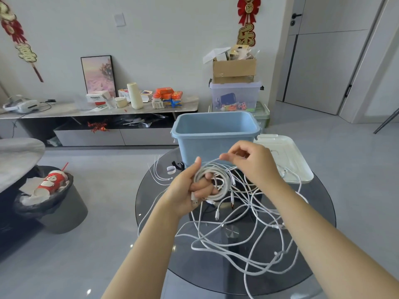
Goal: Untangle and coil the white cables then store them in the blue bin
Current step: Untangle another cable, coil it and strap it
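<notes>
The tangle [248, 234] of white cables lies nearest, spread loose over the glass table [319, 244], below and to the right of both hands, with strands trailing off the near edge. From it, strands climb toward the hands, though which of them feeds the coil cannot be followed through the crossings.

The left hand [190, 190] is curled round a coil [210, 182] of a few turns, thumb up at the top, fingers through the middle, a plug hanging under the palm. The coil stands roughly upright, its ring open toward the camera. Just up and right of it, the right hand [250, 162] pinches the running cable between thumb and fingers where it arcs off the top of the coil. So the free length lies to the right of and below the grip, on the right hand's side, and its line runs from the coil's top over to the right and down into the tangle.

The next wrap, I judge, depends on that hand drawing slack up from the right and laying it over the left hand; a snag in the crossings below could drag the heap.

Beyond the hands, straight ahead and close, the bin [216, 134] stands open and, as far as its inside shows, holds no cable. Its lid [287, 156] lies flat to the right of it.
</notes>
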The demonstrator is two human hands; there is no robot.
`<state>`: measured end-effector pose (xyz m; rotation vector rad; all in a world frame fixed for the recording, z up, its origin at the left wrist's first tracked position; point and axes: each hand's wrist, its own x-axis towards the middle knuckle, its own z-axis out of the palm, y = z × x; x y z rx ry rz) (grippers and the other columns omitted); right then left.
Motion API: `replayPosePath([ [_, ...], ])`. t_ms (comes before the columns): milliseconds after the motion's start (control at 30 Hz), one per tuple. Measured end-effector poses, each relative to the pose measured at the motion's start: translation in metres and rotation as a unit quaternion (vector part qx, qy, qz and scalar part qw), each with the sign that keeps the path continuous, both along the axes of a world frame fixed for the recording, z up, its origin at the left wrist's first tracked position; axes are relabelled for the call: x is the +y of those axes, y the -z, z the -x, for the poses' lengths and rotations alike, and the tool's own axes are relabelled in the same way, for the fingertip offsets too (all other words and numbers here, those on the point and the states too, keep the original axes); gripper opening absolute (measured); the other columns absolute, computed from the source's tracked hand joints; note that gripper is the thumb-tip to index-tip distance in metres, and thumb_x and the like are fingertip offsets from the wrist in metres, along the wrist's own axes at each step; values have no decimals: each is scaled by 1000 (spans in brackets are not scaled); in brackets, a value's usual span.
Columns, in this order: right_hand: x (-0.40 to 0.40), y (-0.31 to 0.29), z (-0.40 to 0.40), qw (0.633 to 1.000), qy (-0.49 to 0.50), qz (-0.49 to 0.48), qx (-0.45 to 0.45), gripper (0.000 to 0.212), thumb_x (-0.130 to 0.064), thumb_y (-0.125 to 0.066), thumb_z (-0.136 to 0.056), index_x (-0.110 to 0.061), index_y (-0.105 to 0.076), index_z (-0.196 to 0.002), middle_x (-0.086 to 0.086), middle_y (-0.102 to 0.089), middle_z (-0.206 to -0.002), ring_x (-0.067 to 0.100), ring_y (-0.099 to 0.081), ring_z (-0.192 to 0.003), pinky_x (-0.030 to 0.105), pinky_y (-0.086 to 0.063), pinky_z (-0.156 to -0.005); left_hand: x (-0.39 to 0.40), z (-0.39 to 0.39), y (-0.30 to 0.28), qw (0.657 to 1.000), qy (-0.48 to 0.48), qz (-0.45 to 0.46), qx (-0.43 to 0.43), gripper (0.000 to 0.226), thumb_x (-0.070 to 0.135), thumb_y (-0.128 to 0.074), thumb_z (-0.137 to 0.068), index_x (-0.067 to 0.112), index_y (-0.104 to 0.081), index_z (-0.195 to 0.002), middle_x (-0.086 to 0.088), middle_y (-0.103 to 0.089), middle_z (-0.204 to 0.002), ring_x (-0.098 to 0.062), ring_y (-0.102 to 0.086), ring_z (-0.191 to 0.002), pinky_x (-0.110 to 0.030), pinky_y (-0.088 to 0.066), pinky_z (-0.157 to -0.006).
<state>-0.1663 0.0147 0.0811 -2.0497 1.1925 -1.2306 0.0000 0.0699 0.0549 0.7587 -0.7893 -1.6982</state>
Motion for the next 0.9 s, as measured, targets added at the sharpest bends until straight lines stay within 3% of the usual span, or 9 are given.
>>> replayPosePath([
  [67,-9,5,11,999,-14,-47,-11,21,-42,-65,-83,-23,-66,-72,-2,-55,-59,5,-43,-54,23,-36,-58,0,-8,1,995,-42,-5,90,38,40,-45,-87,8,-50,-66,8,-25,-35,-6,-28,-30,-23,-53,-59],
  [133,-12,17,14,994,-35,-84,57,25,-44,-56,-89,-28,-68,-75,8,-59,-63,13,-47,-58,26,-36,-59,-2,-12,6,987,-76,-17,143,34,36,-47,-88,8,-50,-69,8,-25,-37,-6,-30,-32,-22,-53,-58],
  [300,-2,43,4,958,-64,-162,226,33,-40,-41,-98,-29,-67,-81,-4,-60,-55,11,-56,-54,26,-42,-61,-12,-22,20,947,-172,-49,268,31,25,-38,-101,9,-45,-75,4,-38,-44,-10,-46,-40,-21,-50,-50],
  [400,0,48,8,935,-64,-191,291,43,-43,-35,-99,-24,-64,-74,-4,-62,-57,8,-57,-56,27,-42,-63,-14,-29,22,929,-249,-58,266,34,24,-37,-102,9,-47,-73,2,-51,-47,-12,-56,-44,-22,-55,-52],
  [500,1,47,13,938,-39,-163,303,35,-38,-36,-99,-20,-61,-83,-6,-56,-63,10,-51,-60,28,-37,-59,-17,-35,28,922,-314,-60,219,35,25,-36,-103,9,-46,-74,1,-53,-52,-11,-60,-51,-23,-57,-65],
  [600,5,41,9,944,-7,-75,321,16,-33,-39,-100,-21,-48,-94,-7,-54,-69,17,-52,-67,31,-33,-59,-18,-30,28,928,-333,-38,164,36,27,-31,-104,7,-47,-79,1,-61,-59,-12,-67,-60,-28,-56,-72],
  [667,12,37,3,944,-13,0,331,14,-32,-43,-98,-21,-51,-94,-6,-58,-70,20,-56,-71,30,-33,-59,-19,-23,27,925,-365,-30,100,38,25,-32,-104,2,-55,-84,-3,-72,-67,-11,-70,-64,-32,-53,-83],
  [767,18,34,-3,944,-57,121,301,22,-38,-51,-91,-24,-66,-83,-9,-66,-74,15,-59,-73,25,-35,-58,-22,-13,28,921,-386,-4,-39,40,25,-33,-104,3,-61,-84,-4,-75,-77,-10,-71,-70,-35,-51,-90],
  [900,18,35,-10,944,-123,200,230,36,-47,-44,-83,-24,-70,-73,-8,-59,-67,13,-53,-67,23,-35,-58,-13,4,28,903,-324,52,-276,51,25,-33,-104,15,-71,-70,5,-73,-67,-4,-68,-67,-25,-50,-82],
])
